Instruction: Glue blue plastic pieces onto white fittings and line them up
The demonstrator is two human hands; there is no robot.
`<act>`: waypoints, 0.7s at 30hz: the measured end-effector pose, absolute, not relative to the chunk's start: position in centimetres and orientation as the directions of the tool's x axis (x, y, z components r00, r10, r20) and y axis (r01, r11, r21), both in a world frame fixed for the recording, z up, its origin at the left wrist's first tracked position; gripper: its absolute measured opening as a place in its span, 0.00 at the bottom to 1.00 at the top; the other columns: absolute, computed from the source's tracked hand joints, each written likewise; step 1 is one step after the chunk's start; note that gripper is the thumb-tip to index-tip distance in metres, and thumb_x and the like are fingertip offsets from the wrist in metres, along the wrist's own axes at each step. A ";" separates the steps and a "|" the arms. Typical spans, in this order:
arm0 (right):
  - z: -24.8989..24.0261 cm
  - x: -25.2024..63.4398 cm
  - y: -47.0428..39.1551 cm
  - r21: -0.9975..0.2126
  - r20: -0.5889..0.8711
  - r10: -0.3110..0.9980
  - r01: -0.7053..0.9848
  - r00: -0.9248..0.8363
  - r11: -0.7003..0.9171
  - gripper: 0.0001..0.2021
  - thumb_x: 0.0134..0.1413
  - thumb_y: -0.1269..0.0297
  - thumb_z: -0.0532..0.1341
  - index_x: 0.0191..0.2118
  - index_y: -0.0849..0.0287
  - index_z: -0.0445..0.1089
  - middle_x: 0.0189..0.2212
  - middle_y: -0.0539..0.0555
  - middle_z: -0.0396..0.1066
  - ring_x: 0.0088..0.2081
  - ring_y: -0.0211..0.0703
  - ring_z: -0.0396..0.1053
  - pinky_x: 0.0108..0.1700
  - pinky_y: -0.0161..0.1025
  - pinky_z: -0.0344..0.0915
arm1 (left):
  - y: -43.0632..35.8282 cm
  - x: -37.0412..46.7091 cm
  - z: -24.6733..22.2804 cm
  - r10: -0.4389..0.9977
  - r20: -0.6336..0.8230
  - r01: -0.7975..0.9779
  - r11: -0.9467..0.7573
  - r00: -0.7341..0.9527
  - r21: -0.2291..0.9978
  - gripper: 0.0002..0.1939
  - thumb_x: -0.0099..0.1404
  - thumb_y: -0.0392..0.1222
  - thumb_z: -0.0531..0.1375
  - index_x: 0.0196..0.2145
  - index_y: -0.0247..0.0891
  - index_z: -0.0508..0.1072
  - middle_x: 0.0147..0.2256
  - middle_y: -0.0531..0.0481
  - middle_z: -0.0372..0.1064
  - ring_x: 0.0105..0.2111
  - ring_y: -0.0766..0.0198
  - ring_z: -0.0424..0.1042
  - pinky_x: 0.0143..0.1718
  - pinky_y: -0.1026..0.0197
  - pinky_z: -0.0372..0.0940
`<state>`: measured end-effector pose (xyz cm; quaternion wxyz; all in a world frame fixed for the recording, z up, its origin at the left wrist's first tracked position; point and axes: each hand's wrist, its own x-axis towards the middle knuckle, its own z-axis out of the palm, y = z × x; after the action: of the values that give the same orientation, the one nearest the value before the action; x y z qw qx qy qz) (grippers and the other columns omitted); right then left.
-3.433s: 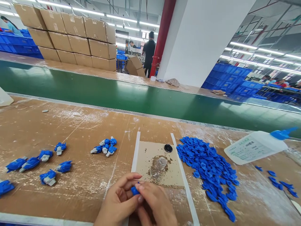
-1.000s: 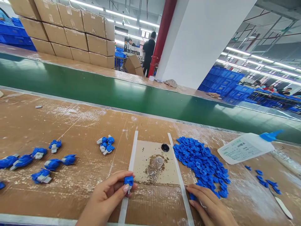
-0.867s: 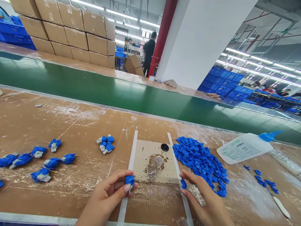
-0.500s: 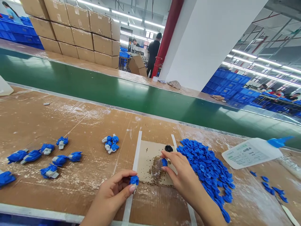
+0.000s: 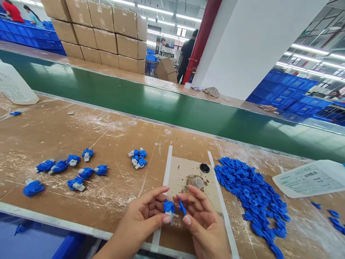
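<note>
Between the thumb and fingers of my left hand point(image 5: 147, 217) is a small blue-and-grey part point(image 5: 169, 206), its blue end up. Close beside it, my right hand point(image 5: 206, 225) pinches a thin blue piece point(image 5: 182, 207), turned nearly edge-on. The two pieces are a small gap apart. Just beyond my hands lies a beige board point(image 5: 174, 174) spotted with brown wet drops. On it are a small clear round dish point(image 5: 198, 182) and a black round lid point(image 5: 205, 168). A heap of flat blue pieces point(image 5: 250, 190) lies to the right of the board.
Several blue-and-grey assemblies point(image 5: 59, 166) lie on the left of the table, and a small cluster point(image 5: 138, 158) nearer the middle. White bottles stand or lie at right point(image 5: 309, 178) and far left point(image 5: 18, 86). A green conveyor belt point(image 5: 129, 91) runs behind, with stacked cartons point(image 5: 105, 41) beyond.
My right hand has lifted the blue piece from the dish and brought it toward me, up to the part in my left hand. The view has swung left.
</note>
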<state>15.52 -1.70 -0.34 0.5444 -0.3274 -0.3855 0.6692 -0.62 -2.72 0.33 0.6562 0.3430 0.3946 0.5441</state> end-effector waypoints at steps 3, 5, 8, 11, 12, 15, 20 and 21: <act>-0.4 15.0 -2.0 -0.889 0.005 0.984 -0.450 -0.178 -0.077 0.25 0.46 0.59 0.72 0.51 0.46 0.67 0.42 0.50 0.75 0.45 0.41 0.72 0.50 0.37 0.67 | -2.7 -0.6 0.4 0.985 -0.142 -0.442 0.171 0.097 0.881 0.23 0.50 0.37 0.71 0.44 0.53 0.77 0.35 0.54 0.76 0.34 0.69 0.73 0.36 0.69 0.68; -0.8 14.7 -2.1 -0.919 0.040 0.988 -0.393 -0.150 -0.022 0.25 0.47 0.58 0.71 0.52 0.45 0.66 0.42 0.49 0.74 0.45 0.41 0.72 0.50 0.37 0.68 | -2.7 -0.6 0.4 0.985 -0.140 -0.425 0.168 0.097 0.890 0.22 0.51 0.37 0.70 0.44 0.54 0.77 0.35 0.55 0.76 0.35 0.69 0.73 0.37 0.69 0.68; -1.6 14.3 -2.4 -0.974 0.137 0.986 -0.193 -0.092 0.117 0.24 0.52 0.62 0.68 0.54 0.43 0.64 0.43 0.49 0.74 0.46 0.40 0.71 0.49 0.37 0.69 | -2.6 -0.9 0.3 0.983 -0.131 -0.376 0.169 0.125 0.911 0.19 0.55 0.40 0.69 0.45 0.55 0.76 0.36 0.55 0.77 0.37 0.68 0.74 0.41 0.68 0.68; -2.0 13.9 -2.6 -0.918 0.364 0.921 0.114 -0.138 0.380 0.24 0.56 0.70 0.61 0.56 0.42 0.60 0.45 0.48 0.72 0.47 0.40 0.70 0.50 0.38 0.69 | -2.4 -1.0 0.1 0.976 -0.153 -0.364 0.201 0.158 0.909 0.22 0.54 0.42 0.69 0.47 0.55 0.75 0.39 0.55 0.77 0.39 0.66 0.74 0.43 0.66 0.69; -1.9 13.9 -2.6 -0.852 0.450 0.870 0.195 -0.203 0.486 0.25 0.57 0.72 0.58 0.57 0.44 0.59 0.46 0.48 0.72 0.48 0.40 0.69 0.51 0.39 0.68 | -2.3 -1.0 0.0 0.973 -0.171 -0.358 0.217 0.157 0.908 0.23 0.53 0.41 0.69 0.47 0.55 0.75 0.38 0.55 0.77 0.39 0.66 0.74 0.42 0.66 0.69; -0.8 15.1 -2.1 -0.617 0.586 0.695 0.326 -0.417 0.716 0.23 0.59 0.70 0.55 0.60 0.52 0.56 0.50 0.53 0.70 0.52 0.44 0.66 0.55 0.42 0.64 | -2.4 -1.2 -0.5 0.970 -0.204 -0.273 0.233 0.130 0.933 0.22 0.52 0.40 0.69 0.45 0.51 0.76 0.36 0.54 0.78 0.40 0.63 0.75 0.42 0.65 0.70; 1.9 22.5 1.6 -0.382 0.594 0.727 0.675 -0.343 0.631 0.12 0.62 0.65 0.58 0.50 0.53 0.66 0.45 0.52 0.73 0.47 0.42 0.70 0.51 0.39 0.67 | -3.0 -4.3 -1.5 0.990 0.064 0.331 -0.020 -0.123 0.943 0.17 0.60 0.47 0.62 0.47 0.46 0.74 0.41 0.50 0.77 0.41 0.57 0.75 0.45 0.58 0.70; 2.0 24.3 2.7 -0.383 0.598 0.762 0.747 -0.248 0.543 0.07 0.62 0.64 0.56 0.45 0.54 0.69 0.41 0.53 0.74 0.43 0.43 0.72 0.48 0.40 0.69 | -2.9 -5.4 -1.7 0.968 0.201 0.520 -0.097 -0.148 0.849 0.16 0.61 0.47 0.61 0.47 0.45 0.73 0.43 0.49 0.76 0.42 0.56 0.75 0.47 0.55 0.69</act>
<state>24.32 2.74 2.03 0.3844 -0.4778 -0.7898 0.0098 -5.37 -2.95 -1.66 0.2579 0.5996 0.6204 0.4348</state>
